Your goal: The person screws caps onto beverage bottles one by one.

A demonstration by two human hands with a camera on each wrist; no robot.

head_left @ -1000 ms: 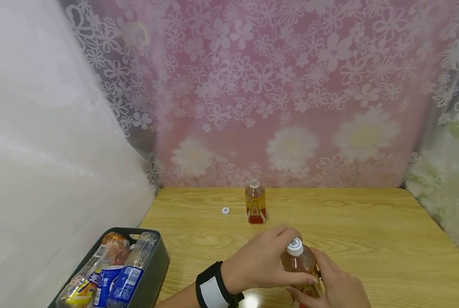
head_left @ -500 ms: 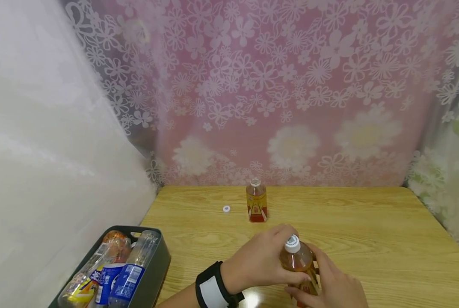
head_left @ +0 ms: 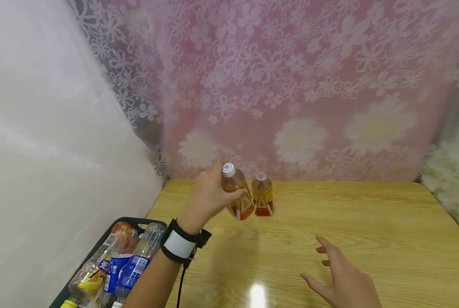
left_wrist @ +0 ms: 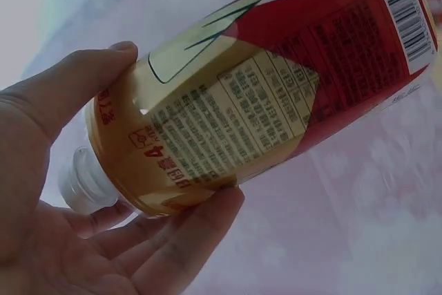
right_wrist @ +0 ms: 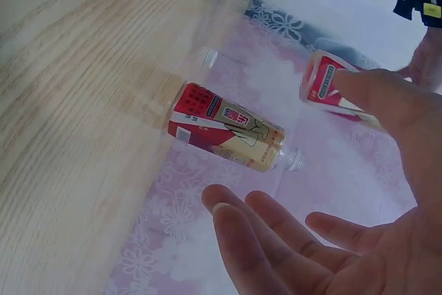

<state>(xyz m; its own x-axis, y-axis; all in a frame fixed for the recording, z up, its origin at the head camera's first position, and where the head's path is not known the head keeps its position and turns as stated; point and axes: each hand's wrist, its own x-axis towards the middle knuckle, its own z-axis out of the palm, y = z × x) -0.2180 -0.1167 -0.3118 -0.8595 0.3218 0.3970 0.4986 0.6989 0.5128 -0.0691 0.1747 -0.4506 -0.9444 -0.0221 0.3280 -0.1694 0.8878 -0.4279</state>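
Observation:
My left hand [head_left: 206, 192] holds a drink bottle [head_left: 241, 199] with a white cap and a red and gold label, near the back of the table. The bottle leans, its capped end toward my hand. In the left wrist view, my thumb and fingers curl round the bottle's [left_wrist: 228, 101] upper part, beside its cap [left_wrist: 86, 181]. Just right of it stands a second, uncapped bottle [head_left: 262, 196] of the same kind, upright on the table. My right hand [head_left: 342, 278], relaxed with fingers spread, holds nothing over the table's front right.
A dark bin [head_left: 73, 265] with several empty plastic bottles [head_left: 133, 273] stands at the left front. A loose white cap [right_wrist: 210, 57] lies on the wooden table [head_left: 368, 222], hidden behind my left hand in the head view. A flowered pink curtain [head_left: 291, 85] hangs behind the table.
My left hand has carried the capped bottle from the front toward the back left, next to the uncapped bottle. My right hand has let go of it and opened.

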